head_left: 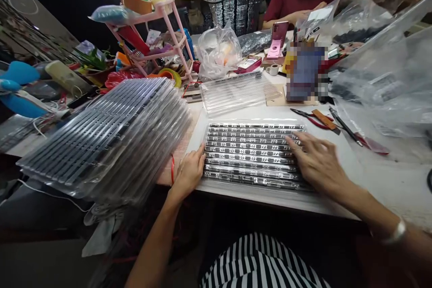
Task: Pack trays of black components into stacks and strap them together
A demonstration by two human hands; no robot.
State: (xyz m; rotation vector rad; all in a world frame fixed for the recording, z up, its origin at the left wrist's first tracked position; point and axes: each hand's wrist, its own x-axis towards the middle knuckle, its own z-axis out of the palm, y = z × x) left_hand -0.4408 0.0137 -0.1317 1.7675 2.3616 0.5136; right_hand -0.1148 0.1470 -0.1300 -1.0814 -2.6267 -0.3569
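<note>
A clear plastic tray [254, 184] lies flat on the white work surface in front of me, with rows of dark strips [249, 147] bearing shiny metallic parts. At its left edge is my left hand [189, 168], the fingers closed on the rim and partly hidden. My right hand [317, 159] rests over the right end of the strips, fingers stretched out and slightly blurred. Behind this tray sits another clear ribbed tray [236, 92], with a few dark pieces along its far edge. To the left rises a tall, leaning stack of filled trays [101, 130].
Pliers [312, 119] and a black pen-like tool [346, 128] lie right of the tray. Large plastic bags [388, 85] crowd the right side. A pink shelf [168, 31], a blue fan [22, 90] and a phone on a stand [279, 36] stand further back. Another person [286, 0] sits opposite.
</note>
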